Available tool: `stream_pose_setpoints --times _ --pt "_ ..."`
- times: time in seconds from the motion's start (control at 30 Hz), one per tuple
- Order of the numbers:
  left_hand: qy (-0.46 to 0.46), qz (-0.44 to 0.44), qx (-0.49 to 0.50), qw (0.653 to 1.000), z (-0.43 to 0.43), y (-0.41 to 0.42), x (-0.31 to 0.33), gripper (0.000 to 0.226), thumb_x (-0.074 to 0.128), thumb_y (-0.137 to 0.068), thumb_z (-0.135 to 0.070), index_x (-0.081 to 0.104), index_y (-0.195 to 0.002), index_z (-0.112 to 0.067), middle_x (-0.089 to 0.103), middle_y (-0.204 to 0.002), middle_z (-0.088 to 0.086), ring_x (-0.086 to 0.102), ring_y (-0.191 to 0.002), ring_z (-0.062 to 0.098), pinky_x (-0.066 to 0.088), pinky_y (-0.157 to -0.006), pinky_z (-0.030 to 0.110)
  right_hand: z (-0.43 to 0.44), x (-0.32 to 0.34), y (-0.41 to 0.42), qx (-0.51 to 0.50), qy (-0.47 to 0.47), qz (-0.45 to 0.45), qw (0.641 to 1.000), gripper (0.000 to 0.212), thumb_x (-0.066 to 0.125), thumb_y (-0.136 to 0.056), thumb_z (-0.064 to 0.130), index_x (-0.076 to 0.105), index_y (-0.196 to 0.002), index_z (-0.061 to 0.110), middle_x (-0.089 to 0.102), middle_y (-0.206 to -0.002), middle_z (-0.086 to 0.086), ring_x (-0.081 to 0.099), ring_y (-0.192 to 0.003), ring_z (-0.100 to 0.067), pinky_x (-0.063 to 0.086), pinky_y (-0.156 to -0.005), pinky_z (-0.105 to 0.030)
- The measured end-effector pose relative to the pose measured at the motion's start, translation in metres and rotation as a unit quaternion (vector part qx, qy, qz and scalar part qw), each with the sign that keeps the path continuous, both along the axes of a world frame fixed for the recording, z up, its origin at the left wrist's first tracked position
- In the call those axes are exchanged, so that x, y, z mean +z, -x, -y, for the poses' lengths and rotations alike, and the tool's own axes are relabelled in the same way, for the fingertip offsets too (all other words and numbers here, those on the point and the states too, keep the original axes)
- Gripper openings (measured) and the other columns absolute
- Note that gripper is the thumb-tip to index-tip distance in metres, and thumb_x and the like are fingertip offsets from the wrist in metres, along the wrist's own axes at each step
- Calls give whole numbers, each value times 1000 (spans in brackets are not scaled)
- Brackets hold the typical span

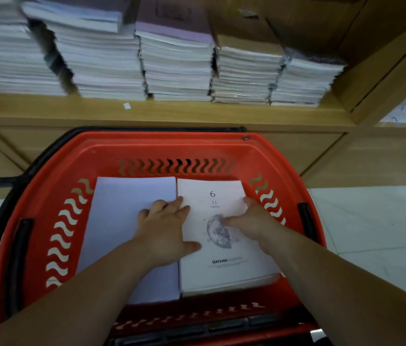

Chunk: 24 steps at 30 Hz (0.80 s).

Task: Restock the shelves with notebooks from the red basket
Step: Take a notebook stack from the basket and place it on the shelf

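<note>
Notebooks lie in two stacks side by side at the bottom of the red basket (167,146), which sits on the pale tiled floor (371,221) right in front of the wooden shelf (172,113). The left stack is topped by a plain lavender notebook (122,208). The right one is topped by a white notebook (224,268) printed with "6", "11" and a grey moon.

Both of the person's arms reach down into the basket. The left hand (164,228) rests across the seam between the two stacks, its fingers (158,204) spread and fairly straight, the fingertips at the white notebook's left edge and the thumb flat on its cover. The right hand (254,221) holds the same notebook from the other side. Its thumb lies over the moon print and its fingers curl over the right edge, mostly hidden from here.

On the shelf above stand several tall piles of notebooks (177,71), packed close together, white page edges facing out. A black handle (21,236) hangs against the basket's left wall.
</note>
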State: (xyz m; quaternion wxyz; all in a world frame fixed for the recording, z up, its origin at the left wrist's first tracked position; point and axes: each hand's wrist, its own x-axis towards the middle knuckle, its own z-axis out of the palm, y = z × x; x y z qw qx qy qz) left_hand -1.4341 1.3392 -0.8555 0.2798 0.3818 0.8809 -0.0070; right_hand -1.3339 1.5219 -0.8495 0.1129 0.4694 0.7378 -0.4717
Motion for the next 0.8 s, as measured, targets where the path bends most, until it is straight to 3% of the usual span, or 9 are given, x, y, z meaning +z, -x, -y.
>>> stream_pose_setpoints --times 0.07,0.17,0.27,0.3,0.4,0.47,0.53,0.6,0.8 --pt "14 -7 -9 1000 0 -2 -1 106 51 -81 -81 6 -162 -30 -10 -169 -10 -3 -153 24 8 -120 49 0 1 0 8 -9 -2 1000 80 80 -85 17 37 -152 8 57 -119 -4 59 -113 -24 48 -92 -29" --pt "19 1 -5 1000 -2 -1 -4 115 55 -74 -85 6 -162 -30 -11 -168 -10 -6 -153 23 5 -121 53 -6 5 -1 -12 9 -29 999 55 72 -89 4 51 -140 5 60 -99 0 59 -90 -18 49 -70 -25" --pt "18 12 0 1000 -3 2 -7 118 59 -70 -86 7 -162 -31 -10 -168 -12 -6 -153 22 6 -121 54 -10 10 -5 -29 34 -56 997 22 73 -88 -2 64 -107 6 69 -108 -10 63 -90 -22 50 -68 -26" --pt "17 11 0 1000 -4 3 -8 119 59 -69 -86 7 -162 -32 -10 -168 -12 -7 -153 22 6 -121 54 -12 10 -6 -29 40 -59 997 22 73 -88 -1 66 -107 7 69 -108 -10 64 -90 -22 50 -70 -25" --pt "12 14 -2 1000 -5 2 -9 118 59 -70 -85 7 -162 -31 -12 -168 -10 -9 -154 22 5 -122 55 -7 17 -7 25 41 -39 998 41 78 -87 15 56 -122 17 64 -100 3 61 -86 -12 48 -66 -21" --pt "11 13 -4 1000 -1 2 -9 116 59 -72 -84 6 -162 -32 -13 -168 -8 -9 -154 22 5 -122 55 -1 15 -7 124 -29 22 992 87 84 -77 41 40 -150 19 57 -131 -3 57 -117 -20 49 -92 -29" --pt "6 2 20 1000 7 9 -5 108 57 -76 -82 7 -161 -36 -13 -169 -5 -7 -155 24 5 -123 55 7 10 -2 233 -128 114 957 121 79 -70 64 9 -162 29 10 -167 -22 14 -153 -42 23 -122 -49" --pt "5 -12 64 998 23 22 0 102 52 -81 -80 5 -161 -38 -12 -169 -2 -5 -155 29 7 -123 56 20 7 4 306 -170 129 928 119 72 -75 71 -2 -161 36 -22 -166 -20 -19 -152 -46 0 -123 -61" --pt "19 -16 210 977 83 44 1 120 63 -77 -75 -10 -160 -28 -14 -166 19 0 -154 42 15 -124 48 58 -2 26 463 -113 47 878 100 60 -86 70 -1 -160 43 -19 -170 4 -23 -154 -29 -7 -123 -60"
